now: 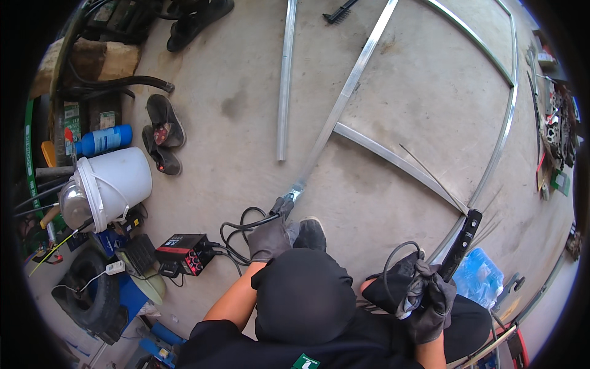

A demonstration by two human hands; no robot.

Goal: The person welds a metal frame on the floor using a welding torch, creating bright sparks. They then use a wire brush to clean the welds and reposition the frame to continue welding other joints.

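Observation:
My left hand (269, 238), in a dark grey work glove, is closed on a welding ground clamp (284, 205) at the near end of a long metal bar (344, 98). My right hand (430, 310), also gloved, is closed round the lower part of a black electrode holder (461, 245). From the holder's tip a thin welding rod (433, 176) points up and left, over the frame's crossbar (393, 161). The bar and crossbar belong to a metal frame on the concrete floor. Black cables (236, 226) loop beside my left hand.
A red and black welding machine (184, 253) stands left of my left hand. Further left are a white bucket (120, 184), a blue bottle (106, 140), shoes (165, 126) and a tyre (89, 295). A loose metal bar (286, 86) lies ahead; a blue plastic bag (478, 277) lies right.

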